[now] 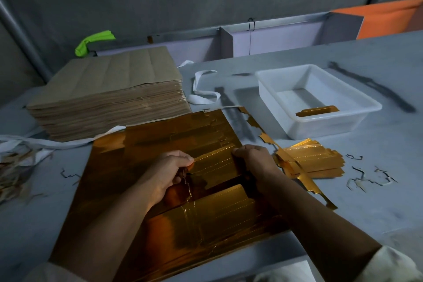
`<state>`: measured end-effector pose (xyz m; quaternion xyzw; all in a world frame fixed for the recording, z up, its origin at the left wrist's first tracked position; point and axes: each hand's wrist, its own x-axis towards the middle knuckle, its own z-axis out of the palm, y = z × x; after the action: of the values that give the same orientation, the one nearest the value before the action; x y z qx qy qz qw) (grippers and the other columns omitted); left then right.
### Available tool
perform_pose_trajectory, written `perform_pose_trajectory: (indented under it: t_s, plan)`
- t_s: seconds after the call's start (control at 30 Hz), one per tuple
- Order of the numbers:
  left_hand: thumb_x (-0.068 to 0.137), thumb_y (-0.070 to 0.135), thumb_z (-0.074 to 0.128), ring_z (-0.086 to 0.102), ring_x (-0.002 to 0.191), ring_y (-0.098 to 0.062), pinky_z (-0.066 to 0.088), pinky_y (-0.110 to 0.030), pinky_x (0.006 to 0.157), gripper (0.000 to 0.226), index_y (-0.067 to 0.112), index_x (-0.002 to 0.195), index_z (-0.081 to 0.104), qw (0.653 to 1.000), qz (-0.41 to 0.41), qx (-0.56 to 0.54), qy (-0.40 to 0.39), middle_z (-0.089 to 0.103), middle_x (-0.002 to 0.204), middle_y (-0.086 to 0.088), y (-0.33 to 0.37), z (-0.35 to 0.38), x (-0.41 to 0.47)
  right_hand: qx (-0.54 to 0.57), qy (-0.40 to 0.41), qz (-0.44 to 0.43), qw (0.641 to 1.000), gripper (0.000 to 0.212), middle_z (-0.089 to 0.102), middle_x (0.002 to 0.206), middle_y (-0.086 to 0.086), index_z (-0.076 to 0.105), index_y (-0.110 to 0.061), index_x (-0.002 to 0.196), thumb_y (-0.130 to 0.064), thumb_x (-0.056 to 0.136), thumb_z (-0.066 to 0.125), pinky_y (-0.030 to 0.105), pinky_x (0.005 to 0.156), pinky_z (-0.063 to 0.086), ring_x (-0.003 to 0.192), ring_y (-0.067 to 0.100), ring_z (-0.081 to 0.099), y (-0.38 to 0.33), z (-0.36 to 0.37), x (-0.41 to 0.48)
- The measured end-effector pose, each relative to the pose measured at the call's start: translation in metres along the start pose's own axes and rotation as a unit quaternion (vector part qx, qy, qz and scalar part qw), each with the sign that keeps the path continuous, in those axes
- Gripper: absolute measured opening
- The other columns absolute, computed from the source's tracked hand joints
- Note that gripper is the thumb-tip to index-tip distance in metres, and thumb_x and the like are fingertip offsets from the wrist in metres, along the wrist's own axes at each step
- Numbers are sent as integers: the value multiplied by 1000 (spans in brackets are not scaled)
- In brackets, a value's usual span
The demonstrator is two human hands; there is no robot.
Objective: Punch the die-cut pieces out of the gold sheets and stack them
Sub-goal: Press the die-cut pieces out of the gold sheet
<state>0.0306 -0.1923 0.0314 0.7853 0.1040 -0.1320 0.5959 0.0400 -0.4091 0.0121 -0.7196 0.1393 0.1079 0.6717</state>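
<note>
I hold the die-cut piece [215, 162] over the gold sheet [146, 224], long axis running hand to hand: left hand [174, 168] pinches its left end, right hand [255, 159] its right, stack [313, 161] just beyond my right, the nearer side.

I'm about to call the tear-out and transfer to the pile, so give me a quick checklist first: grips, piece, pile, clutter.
1. Left hand pinches the left end of the die-cut piece: ok.
2. Right hand grips the piece's right end: ok.
3. Piece fully free of the gold sheet: cannot tell; the fingers hide both ends.
4. Pile of punched pieces lies on the table just right of the sheet: ok.
5. Pile squared up: not ok; its pieces are fanned out.
6. Landing spot free of scrap: not ok; a jagged scrap strip runs along the pile's near side.
</note>
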Motion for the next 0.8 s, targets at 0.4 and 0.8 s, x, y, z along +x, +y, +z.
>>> perform_pose_trajectory:
  t_s: [0.4, 0.8]
  plan:
    - [95, 12, 52, 50, 64, -13, 38, -24, 57, 18, 12, 83, 65, 1000, 13, 7, -5, 60, 68, 1, 1, -11, -1, 86, -13, 68, 994, 20, 67, 60, 2, 57, -8, 98, -28, 95, 55, 26, 53, 42, 45, 15, 58, 0, -11, 0]
    - [96, 46, 49, 59, 87, -15, 42, -31, 70, 33, 18, 97, 65, 996, 60, 64, 12, 65, 97, -2, 12, 11, 1, 133, 47, 76, 987, 21, 65, 100, 14, 53, -17, 106, -36, 97, 56, 23, 52, 43, 78, 25, 69, 0, -11, 6]
